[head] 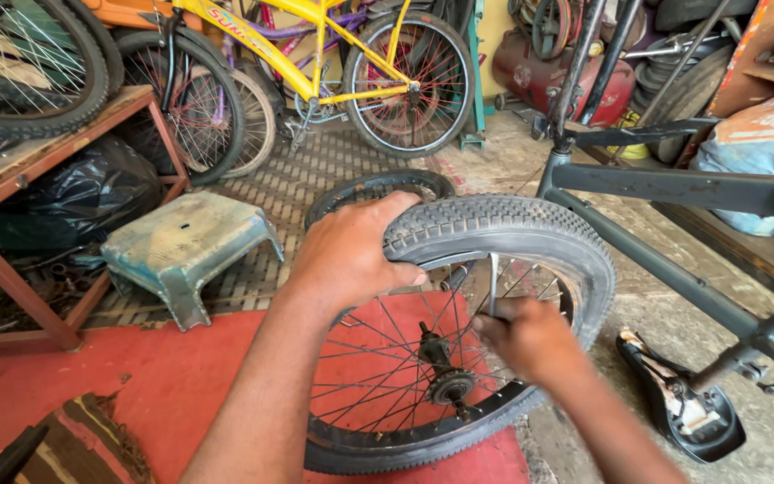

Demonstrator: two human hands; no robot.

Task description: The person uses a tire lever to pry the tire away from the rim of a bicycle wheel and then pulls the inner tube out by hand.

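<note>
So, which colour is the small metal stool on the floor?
Worn pale blue-green small metal stool, head view.

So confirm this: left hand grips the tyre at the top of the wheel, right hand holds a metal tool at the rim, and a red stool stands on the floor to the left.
Wrong on one point: the stool is worn blue-green, not red; the red is the mat under the wheel. The head view shows it. The rest holds: the left hand grips the tyre at the top of the wheel, and the right hand holds a metal tool at the rim.

Left hand (347,255) gripping, right hand (530,336) fisted
</note>
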